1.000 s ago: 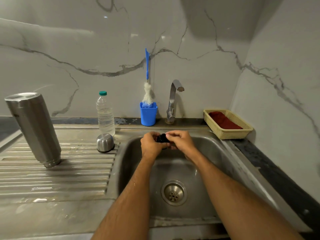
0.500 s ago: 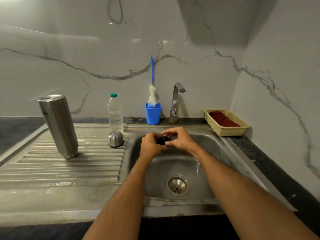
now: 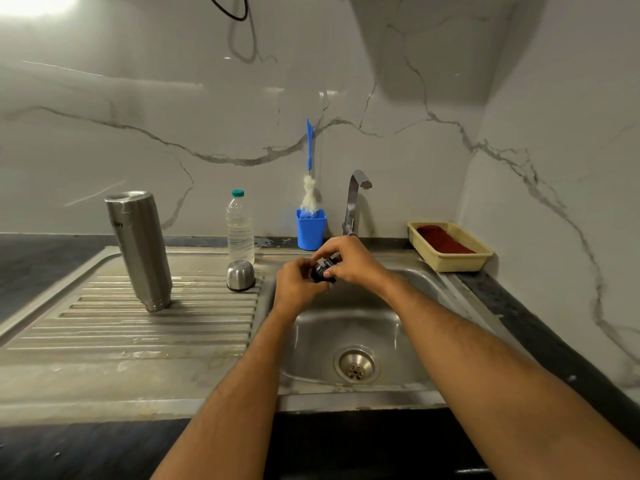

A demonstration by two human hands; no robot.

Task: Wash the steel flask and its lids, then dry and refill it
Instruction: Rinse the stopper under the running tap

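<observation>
Both hands are up over the back of the stainless steel sink basin (image 3: 408, 289), with the left hand (image 3: 294, 289) curled around a small black inner stopper lid (image 3: 322, 271) and the right hand (image 3: 349, 263) pinching it from the top and far side with thumb and fingers, so neither hand is free or spread out. Looks to me like the lid is getting rubbed or worked over by hand, though I can't see any water coming out of the chrome tap (image 3: 355, 199), and I can't tell which way the little lid is facing since the fingers cover most of it. Progress-wise I'd guess we're somewhere in the washing part: the tall steel flask body (image 3: 140, 249) stands mouth-down on the ribbed steel draining board (image 3: 104, 327), its long axis nearly upright with the top leaning a bit to the left, base pointing up. Its rounded steel cup lid (image 3: 240, 275) sits upside down too, just to the right of the flask and in front of the clear plastic water bottle with a green cap (image 3: 239, 226). That leaves, by my read, finishing this 1 black lid, then drying all 3 pieces (the red cloth in the woven yellow basket (image 3: 446, 263) seems the likely candidate) and refilling, probably from that bottle. Blue bottle brush in the blue plastic cup (image 3: 310, 230) is parked, not in use.
</observation>
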